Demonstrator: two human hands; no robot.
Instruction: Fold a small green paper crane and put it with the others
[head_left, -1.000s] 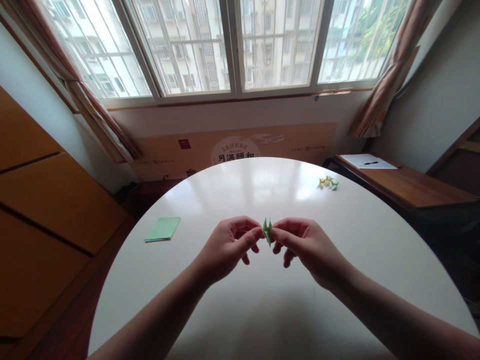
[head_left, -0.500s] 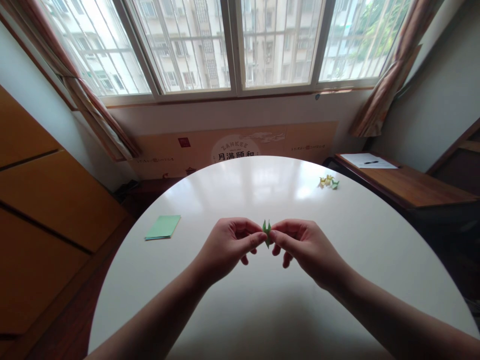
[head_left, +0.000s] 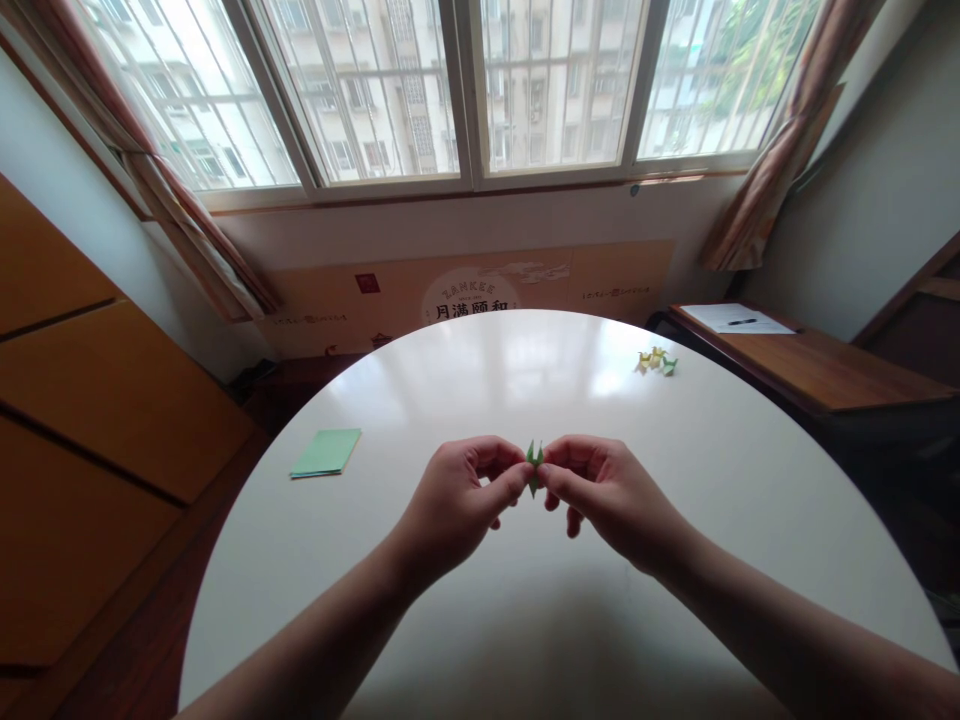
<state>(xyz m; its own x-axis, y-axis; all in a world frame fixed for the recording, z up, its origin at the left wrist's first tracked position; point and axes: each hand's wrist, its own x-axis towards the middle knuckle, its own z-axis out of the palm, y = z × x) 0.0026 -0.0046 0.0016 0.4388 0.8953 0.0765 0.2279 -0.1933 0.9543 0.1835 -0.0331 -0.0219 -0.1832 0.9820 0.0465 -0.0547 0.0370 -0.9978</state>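
Note:
A small piece of folded green origami paper (head_left: 534,456) is held up above the white round table (head_left: 480,640), with two narrow points upward and one point below. My left hand (head_left: 466,490) pinches its left side between thumb and forefinger. From the right, my right hand (head_left: 592,480) pinches the opposite side the same way, its lower fingers curled loosely. The fingertips of both hands nearly meet and cover the middle of the paper.
A stack of square green paper (head_left: 326,452) lies on the table's left. Several small folded yellow and green paper figures (head_left: 657,361) sit at the far right. Beyond them, a wooden desk (head_left: 832,360) carries a white sheet (head_left: 735,319) with a pen (head_left: 742,322).
Both hands keep their pinch on the green paper. The left hand's fingers have shifted slightly, and the paper has turned a little.

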